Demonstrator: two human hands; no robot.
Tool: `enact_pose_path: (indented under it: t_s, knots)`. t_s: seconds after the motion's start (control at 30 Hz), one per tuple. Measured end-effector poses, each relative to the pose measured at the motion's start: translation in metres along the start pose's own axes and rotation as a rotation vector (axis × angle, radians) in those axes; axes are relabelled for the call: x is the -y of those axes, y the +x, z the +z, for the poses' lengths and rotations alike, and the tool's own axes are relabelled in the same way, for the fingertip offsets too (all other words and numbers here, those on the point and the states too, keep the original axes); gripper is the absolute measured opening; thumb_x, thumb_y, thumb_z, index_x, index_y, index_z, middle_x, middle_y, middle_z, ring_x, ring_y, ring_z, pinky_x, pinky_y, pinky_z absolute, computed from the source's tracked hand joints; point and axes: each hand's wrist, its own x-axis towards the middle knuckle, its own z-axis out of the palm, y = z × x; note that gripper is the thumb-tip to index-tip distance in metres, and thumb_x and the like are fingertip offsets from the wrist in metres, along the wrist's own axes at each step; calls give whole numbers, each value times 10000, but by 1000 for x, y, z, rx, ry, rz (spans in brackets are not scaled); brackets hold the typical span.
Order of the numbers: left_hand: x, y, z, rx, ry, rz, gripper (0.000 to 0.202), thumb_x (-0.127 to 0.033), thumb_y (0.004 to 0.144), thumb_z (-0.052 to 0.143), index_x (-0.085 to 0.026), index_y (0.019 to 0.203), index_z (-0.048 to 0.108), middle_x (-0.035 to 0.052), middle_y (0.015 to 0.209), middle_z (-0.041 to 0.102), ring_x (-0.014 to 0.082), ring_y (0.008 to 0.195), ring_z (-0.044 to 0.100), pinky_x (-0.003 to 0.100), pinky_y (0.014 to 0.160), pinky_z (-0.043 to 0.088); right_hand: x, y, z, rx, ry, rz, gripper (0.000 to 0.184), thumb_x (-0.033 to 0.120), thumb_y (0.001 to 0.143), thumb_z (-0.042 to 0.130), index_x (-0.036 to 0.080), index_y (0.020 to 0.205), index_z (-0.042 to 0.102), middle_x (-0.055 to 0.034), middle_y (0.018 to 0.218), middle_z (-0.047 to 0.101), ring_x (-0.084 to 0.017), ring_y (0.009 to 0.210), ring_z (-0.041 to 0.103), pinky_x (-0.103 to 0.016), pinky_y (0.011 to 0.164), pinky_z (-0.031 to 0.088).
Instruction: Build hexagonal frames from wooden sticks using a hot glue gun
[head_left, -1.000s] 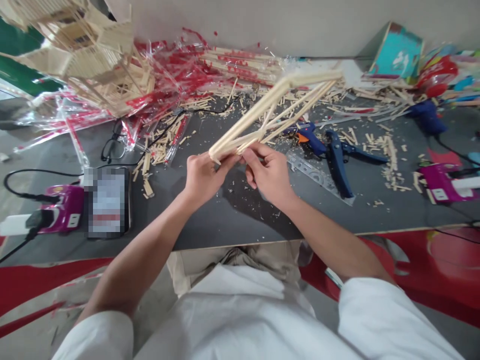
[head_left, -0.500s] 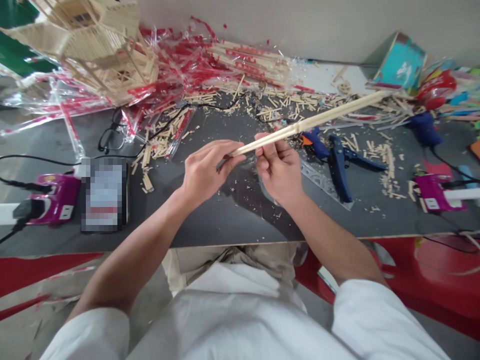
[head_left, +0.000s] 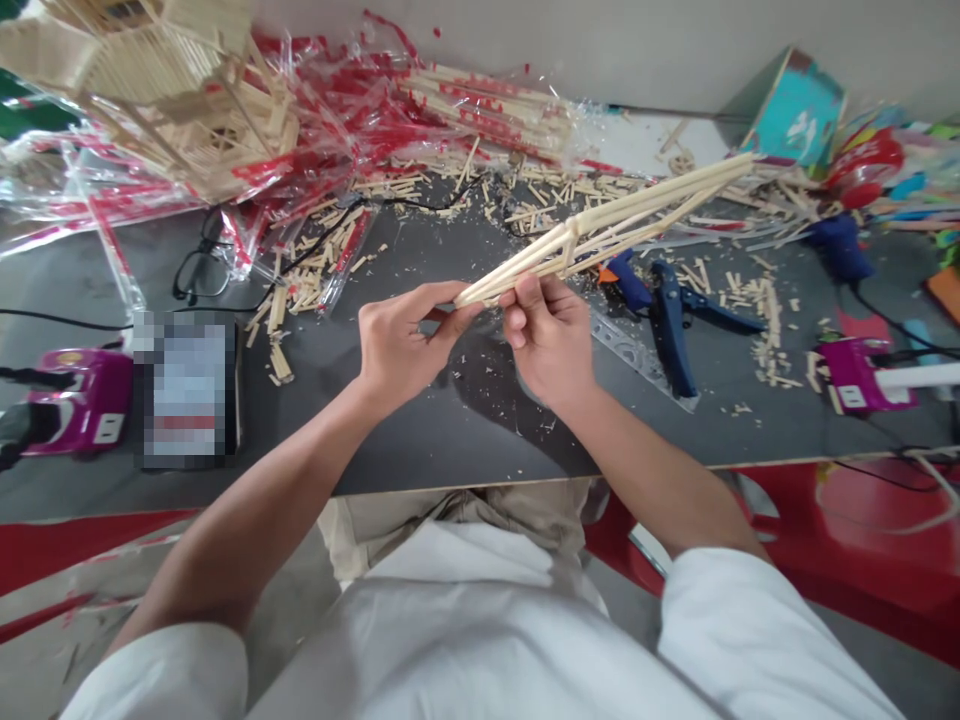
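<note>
A long narrow frame of joined wooden sticks is held above the table, slanting up to the right. My left hand pinches its near left end between thumb and fingers. Further along, my right hand grips the lower edge, thumb on top and fingers curled. A short crosspiece shows between the sticks. Just beyond my right hand lie a glue gun with an orange trigger, a dark blue cutter with spread handles, and a clear plastic ruler.
A stick-built model stands at the back left among red and clear plastic wrappers. Cut stick pieces litter the table. Left are a phone and a purple power adapter; another purple adapter sits right, near a second glue gun.
The stick frame has turned from nearly edge-on, so its separate sticks and crosspiece now show. Both hands still hold it; the view has shifted slightly.
</note>
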Motion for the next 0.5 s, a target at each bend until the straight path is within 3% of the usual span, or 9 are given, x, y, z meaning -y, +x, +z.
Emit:
enact_pose_path:
  t_s: [0.17,0.33,0.5]
  knots:
    - [-2,-1,3,8,20,-27,238,-427,996,780,-193,974,817,4,826,827,83,631,735,162,604,512,0,2,-1,-4,37,11,537,717,764,911,248,953,731,58,742,643,-53,549,519,-214,466,455]
    - [1,-4,5,82,111,-10,239,-400,1043,714,-194,1057,833,12,789,823,92,625,737,182,607,496,4,-4,0,40,-67,-27,498,673,842,874,227,1026,753,54,744,666,-56,515,545,-231,464,484]
    - [11,-8,5,40,221,146,219,-340,1060,687,-181,1082,836,28,777,820,102,648,746,183,637,509,1,-9,-1,78,-139,-13,498,583,748,972,234,1025,748,54,772,684,-71,560,590,-226,457,478]
